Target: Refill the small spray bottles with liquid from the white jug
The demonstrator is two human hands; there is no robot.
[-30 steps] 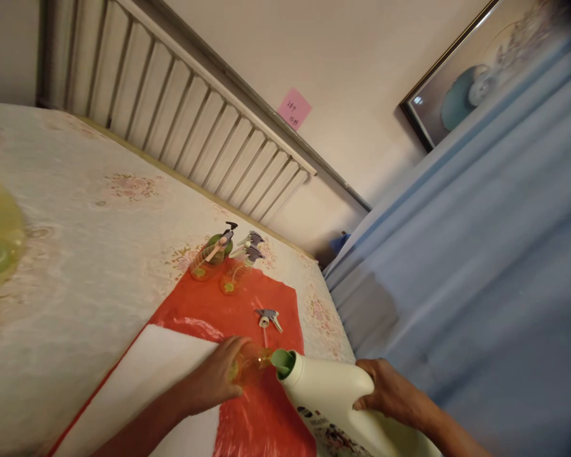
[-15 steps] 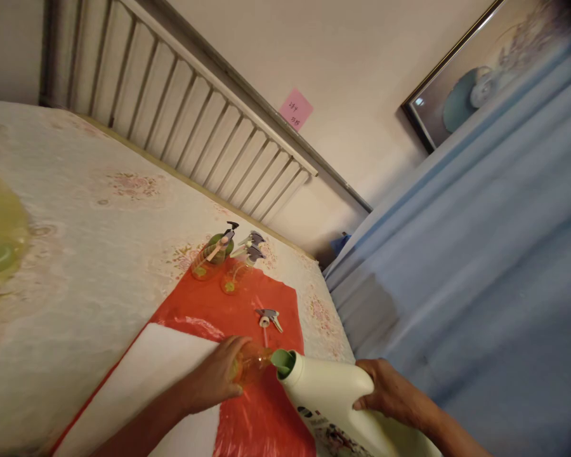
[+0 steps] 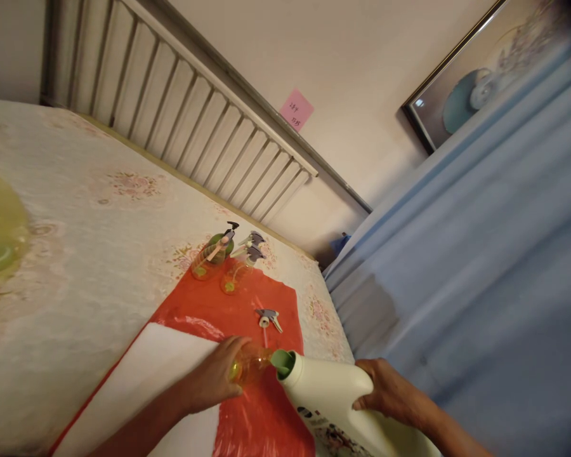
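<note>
My left hand (image 3: 226, 368) is closed around a clear plastic spray bottle (image 3: 255, 363) that has no top on, with a little yellowish liquid at its base. In my right hand (image 3: 385, 390) is a large pale green jug (image 3: 330, 384), tipped so that its green spout (image 3: 283, 363) meets the bottle's mouth. Part of the jug runs out of the bottom of the view. Just beyond the bottle, a loose trigger spray head (image 3: 269, 318) with a thin tube lies on the red plastic sheet (image 3: 276, 412).
Several clear bottles (image 3: 233, 279) with pump or trigger tops stand at the far end of the sheet. A white cloth or paper (image 3: 171, 355) lies under my left arm. At far left is a yellow translucent basin (image 3: 2, 222); a blue curtain (image 3: 480, 254) hangs on the right.
The yellowish liquid inside the bottle in my left hand shows more clearly near its base. Both hands, the bottle and the jug keep nearly the same place.
</note>
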